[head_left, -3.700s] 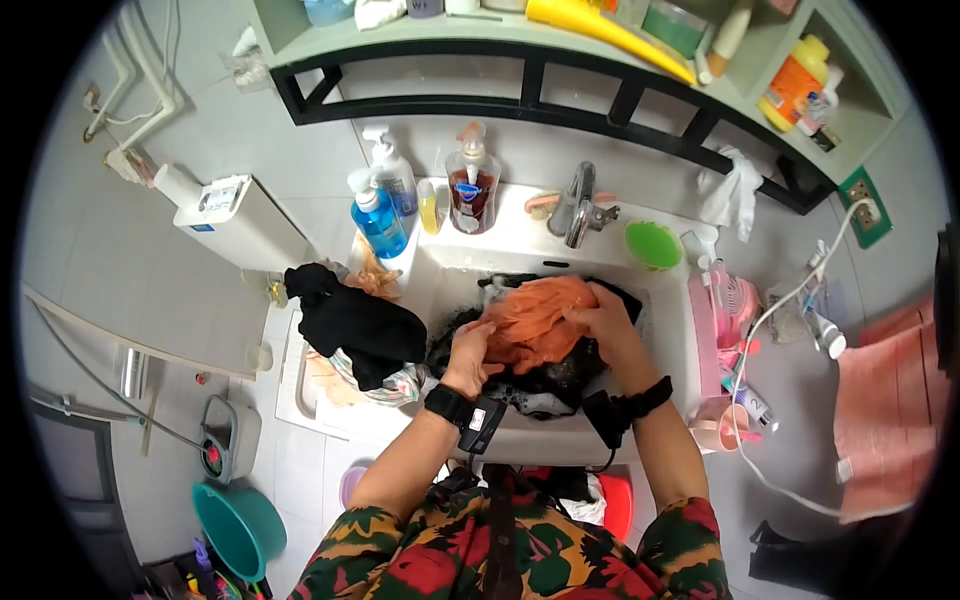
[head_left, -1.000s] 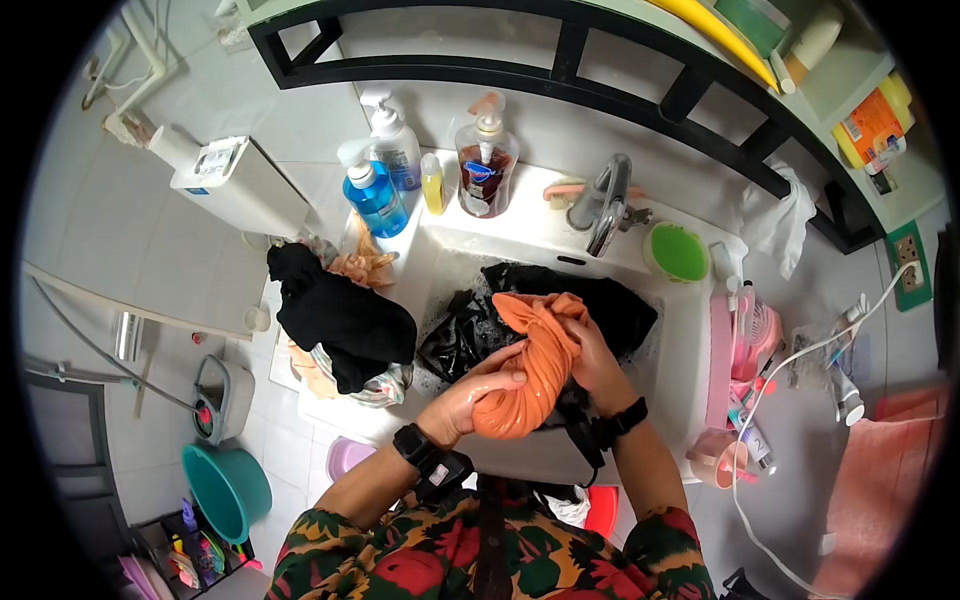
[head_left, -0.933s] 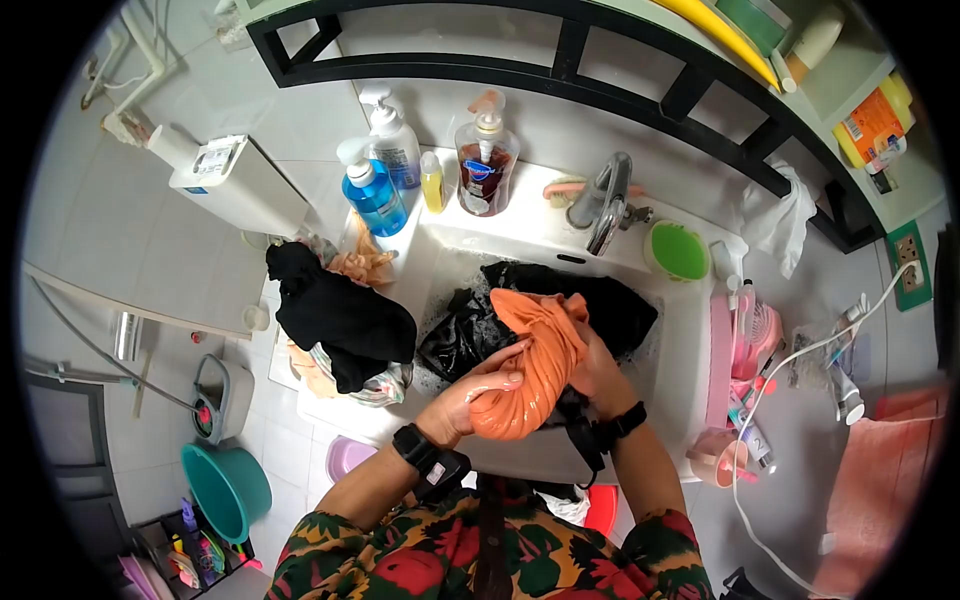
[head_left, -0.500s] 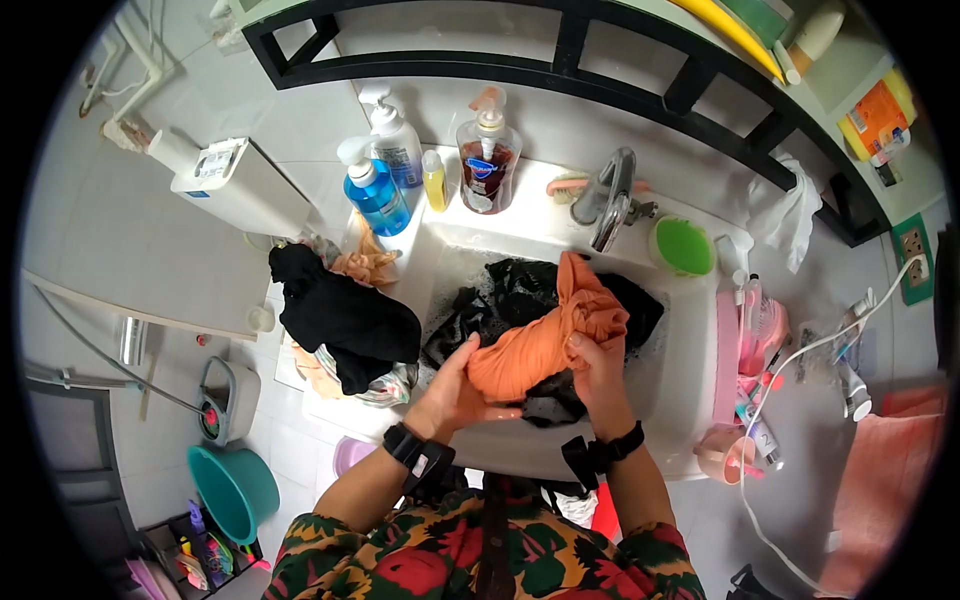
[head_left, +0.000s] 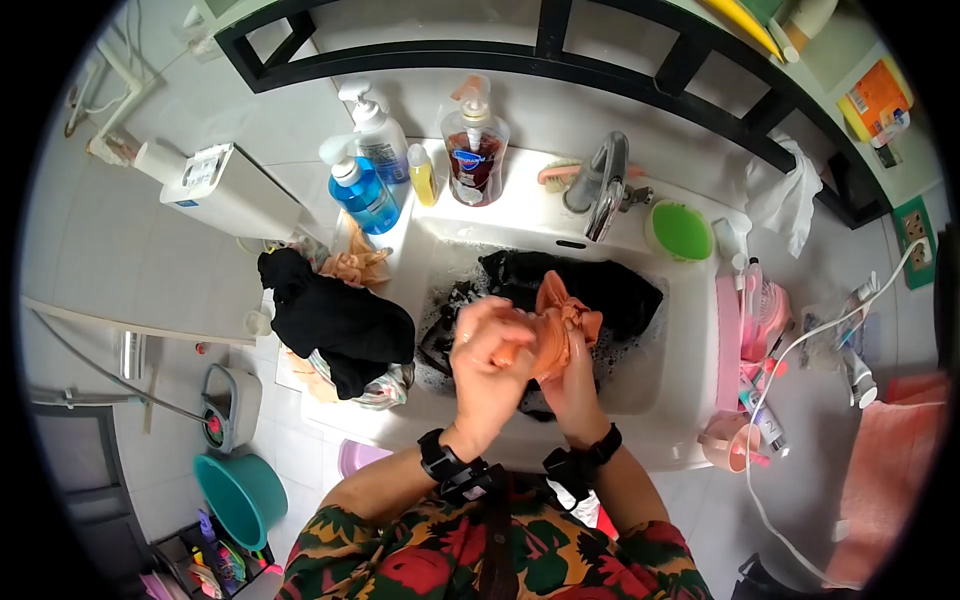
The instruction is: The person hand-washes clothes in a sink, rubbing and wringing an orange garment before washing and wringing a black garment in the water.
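A wet-looking orange cloth garment (head_left: 553, 338), bunched and twisted, is held above the white sink (head_left: 650, 375). My left hand (head_left: 488, 365) is closed with curled fingers around its left part, and a bit of orange shows between them. My right hand (head_left: 573, 382) grips the gathered right part, thumb on top. Beneath both hands, black clothes (head_left: 600, 290) lie in sudsy water in the basin. The hands hide much of the orange garment, so its kind cannot be made out.
Behind the basin stand a chrome faucet (head_left: 605, 185), a red-brown soap bottle (head_left: 474, 160), a blue pump bottle (head_left: 365, 195) and a green bowl (head_left: 680, 230). A black garment pile (head_left: 335, 320) rests on the left ledge. A white cable (head_left: 755, 440) hangs on the right.
The orange garment has gone from a spread, wide bundle to a tight twist. My left hand has risen from supporting it below to wrapping around it. The view has shifted slightly.
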A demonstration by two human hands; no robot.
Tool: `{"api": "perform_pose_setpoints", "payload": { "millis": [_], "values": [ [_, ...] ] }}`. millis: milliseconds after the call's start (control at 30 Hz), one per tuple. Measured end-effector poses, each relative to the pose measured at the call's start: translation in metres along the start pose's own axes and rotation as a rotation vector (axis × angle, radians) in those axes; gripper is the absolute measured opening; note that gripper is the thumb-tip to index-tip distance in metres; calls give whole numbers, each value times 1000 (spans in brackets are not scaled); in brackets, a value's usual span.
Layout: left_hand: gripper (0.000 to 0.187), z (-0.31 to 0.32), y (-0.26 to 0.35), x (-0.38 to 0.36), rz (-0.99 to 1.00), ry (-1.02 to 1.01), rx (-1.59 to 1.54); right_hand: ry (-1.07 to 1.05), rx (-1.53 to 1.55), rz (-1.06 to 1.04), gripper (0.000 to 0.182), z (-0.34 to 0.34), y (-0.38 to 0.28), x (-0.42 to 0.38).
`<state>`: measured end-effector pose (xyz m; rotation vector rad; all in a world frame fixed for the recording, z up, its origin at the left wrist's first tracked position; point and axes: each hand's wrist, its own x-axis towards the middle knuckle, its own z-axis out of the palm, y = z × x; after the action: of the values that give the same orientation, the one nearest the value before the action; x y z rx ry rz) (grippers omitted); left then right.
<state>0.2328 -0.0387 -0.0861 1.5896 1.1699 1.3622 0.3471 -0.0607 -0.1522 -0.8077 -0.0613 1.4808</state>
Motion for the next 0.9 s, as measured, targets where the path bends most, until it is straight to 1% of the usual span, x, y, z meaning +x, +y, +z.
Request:
{"api": "perform_pose_setpoints", "payload": {
  "millis": [33, 67, 100, 133, 167, 200, 233, 267, 300, 333, 367, 433, 467, 500, 533, 567, 633, 667, 800, 867, 900],
  "values": [
    [19, 1, 4, -3, 25, -38, -26, -21, 41, 58, 30, -2, 0, 4],
    [19, 1, 5, -4, 138, -112, 11, -63, 14, 67, 30, -3, -2, 7],
    [19, -1, 5, -5, 249, -185, 48, -60, 17, 69, 30, -4, -6, 8],
    [19, -3, 6, -6, 328, -253, 57, -73, 13, 165, 30, -4, -13, 8],
    [19, -4, 5, -7, 322, -251, 61, -87, 9, 264, 31, -3, -19, 7],
    [18, -6, 3, -8, 459, -329, 40, -114, -152, 239, 29, 2, -25, 6],
    [17, -7, 0, -10, 594, -406, 18, -113, -153, 247, 29, 8, -32, 4],
    [14, -7, -6, -14, 615, -486, -4, -165, -257, 205, 28, 15, -39, 2],
    [14, -9, -10, -17, 608, -481, -3, -217, -361, 161, 29, 18, -44, 3],
    [13, -10, -13, -19, 682, -559, 43, -220, -226, 298, 30, 15, -46, 10],
    [12, -12, -15, -21, 757, -637, 90, -220, -229, 306, 30, 14, -47, 13],
    [12, -9, -18, -22, 769, -645, 93, -216, -345, 274, 25, 13, -46, 19],
    [11, -7, -26, -24, 859, -700, 116, -244, -368, 179, 20, -3, -37, 30],
    [10, -6, -30, -26, 948, -756, 138, -246, -370, 185, 20, -3, -38, 30],
    [11, -4, -32, -24, 1044, -789, 211, -238, -445, 178, 20, -2, -39, 30],
    [11, -1, -37, -27, 1041, -786, 215, -232, -520, 170, 19, -1, -40, 31],
    [13, 7, -45, -31, 1158, -963, 374, -231, -531, 137, 21, 4, -37, 31],
    [13, 10, -48, -34, 1204, -950, 444, -228, -541, 99, 23, 6, -36, 31],
    [12, 16, -54, -39, 1232, -979, 465, -285, -648, 48, 26, 6, -34, 30],
    [16, 18, -54, -43, 1281, -1147, 671, -181, -779, -45, 31, 5, -27, 28],
    [16, 21, -59, -46, 1283, -1146, 671, -180, -780, -47, 31, 4, -24, 29]
  ]
}}
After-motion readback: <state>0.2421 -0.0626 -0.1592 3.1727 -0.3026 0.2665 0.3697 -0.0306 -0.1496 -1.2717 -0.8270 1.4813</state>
